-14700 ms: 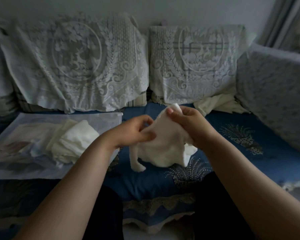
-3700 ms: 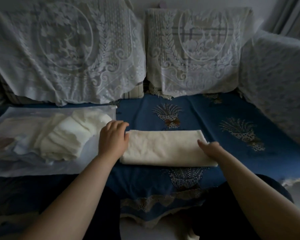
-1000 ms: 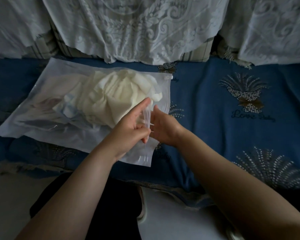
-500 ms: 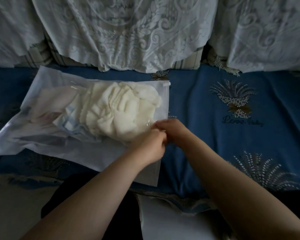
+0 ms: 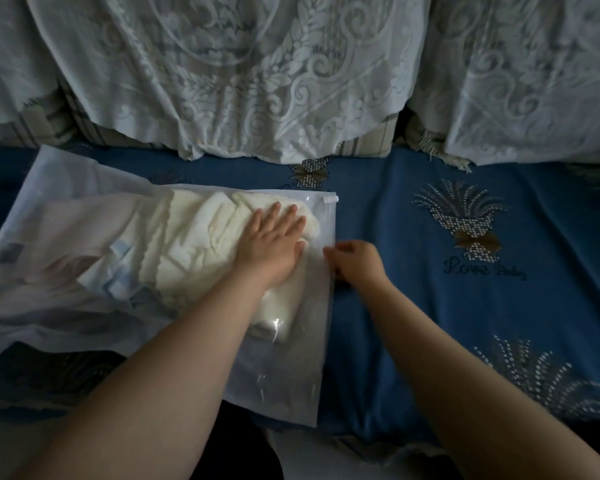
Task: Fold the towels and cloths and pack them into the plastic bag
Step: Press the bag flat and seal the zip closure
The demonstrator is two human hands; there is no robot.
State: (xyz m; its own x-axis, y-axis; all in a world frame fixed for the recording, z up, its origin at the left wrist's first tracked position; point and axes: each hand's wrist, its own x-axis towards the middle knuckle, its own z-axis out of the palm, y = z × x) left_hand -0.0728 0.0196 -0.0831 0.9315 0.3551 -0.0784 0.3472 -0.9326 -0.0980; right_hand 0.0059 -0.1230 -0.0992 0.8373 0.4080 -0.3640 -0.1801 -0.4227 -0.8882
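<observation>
A clear plastic bag [image 5: 284, 382] lies flat on the blue sofa cover, its zip edge facing right with a white slider [image 5: 330, 200] at the far corner. Inside it sit folded cream towels [image 5: 194, 237] and a pale blue cloth [image 5: 118, 268]. My left hand [image 5: 274, 245] presses flat, fingers spread, on the bag over the towels. My right hand [image 5: 355, 261] pinches the bag's zip edge about halfway along it.
The blue patterned sofa cover [image 5: 465, 306] stretches to the right of the bag. White lace-covered cushions [image 5: 257, 81] stand along the back. The sofa's front edge and pale floor [image 5: 326, 459] are at the bottom.
My left hand has left the zip edge and now lies flat on the bagged towels. My right hand stays pinching the edge. The last towel, folded earlier, is inside the bag.
</observation>
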